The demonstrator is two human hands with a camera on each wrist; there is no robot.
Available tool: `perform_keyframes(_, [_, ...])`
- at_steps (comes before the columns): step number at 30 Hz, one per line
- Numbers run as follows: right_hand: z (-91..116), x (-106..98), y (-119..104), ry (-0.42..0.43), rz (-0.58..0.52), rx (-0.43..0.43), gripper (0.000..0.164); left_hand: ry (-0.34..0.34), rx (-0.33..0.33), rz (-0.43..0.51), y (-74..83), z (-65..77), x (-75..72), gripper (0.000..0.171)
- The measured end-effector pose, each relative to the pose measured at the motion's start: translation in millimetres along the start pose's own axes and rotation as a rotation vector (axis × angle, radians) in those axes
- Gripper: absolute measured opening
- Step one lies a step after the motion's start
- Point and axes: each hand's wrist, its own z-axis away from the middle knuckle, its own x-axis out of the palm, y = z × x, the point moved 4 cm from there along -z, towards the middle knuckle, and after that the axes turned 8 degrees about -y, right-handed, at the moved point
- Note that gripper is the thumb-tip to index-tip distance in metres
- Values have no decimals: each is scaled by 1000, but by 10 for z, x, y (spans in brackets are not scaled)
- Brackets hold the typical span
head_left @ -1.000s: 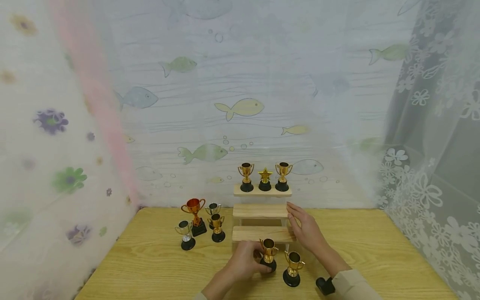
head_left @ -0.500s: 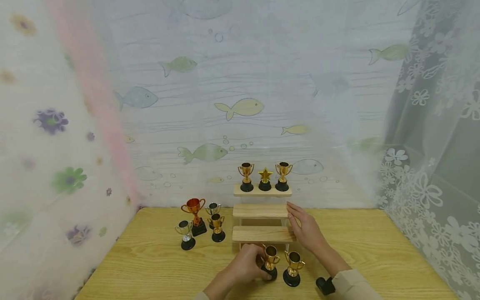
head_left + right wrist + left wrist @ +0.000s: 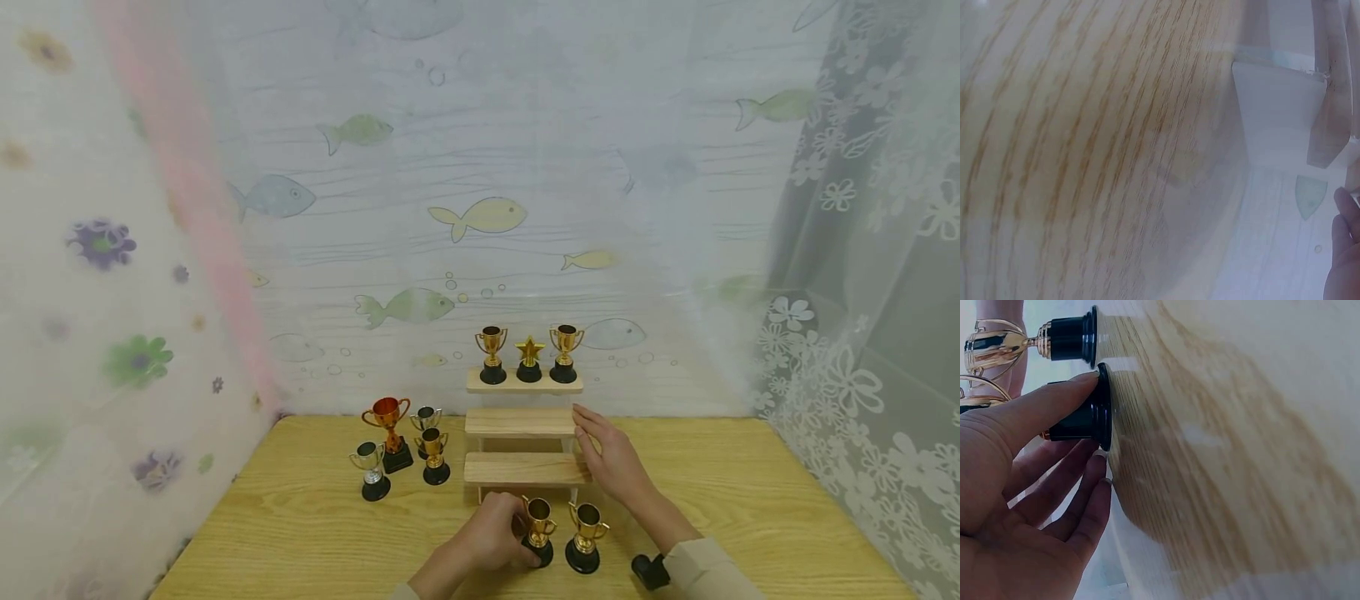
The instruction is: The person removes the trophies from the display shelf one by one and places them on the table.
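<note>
With its thumb and fingers, my left hand (image 3: 491, 531) grips the black base of a small gold trophy cup (image 3: 539, 525). In the left wrist view the thumb lies along that base (image 3: 1079, 419), whose bottom is at the wooden tabletop. A second gold trophy cup (image 3: 587, 533) stands upright just to its right. My right hand (image 3: 617, 461) touches the right end of the stepped wooden stand (image 3: 517, 469), its fingers extended. Only the fingertips (image 3: 1347, 215) show in the right wrist view, beside the stand's pale side support (image 3: 1282, 112).
On the top step (image 3: 525, 387) stand two gold trophy cups and a gold star trophy (image 3: 529, 354). Left of the stand are a bronze trophy (image 3: 388, 425), a gold one (image 3: 432, 454) and two silver ones (image 3: 369, 467). A black object (image 3: 649, 572) lies near the right sleeve.
My left hand has brought its gold trophy cup down and nearer to me, level with the other gold cup. The right hand stays at the stand.
</note>
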Motion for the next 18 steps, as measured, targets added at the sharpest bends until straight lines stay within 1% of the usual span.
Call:
perform_keyframes(9, [0,-4,-20,10,2,-3,37,-2,7,14,-12,30,-17,31])
perform_keyframes(15, [8,-3,-22,5,0,4,38,-23,-8,68,-25,87,-81,32])
perform_keyframes(18, [5,-6,-22,7,0,2,38,-23,3,88,-24,106,-136,32])
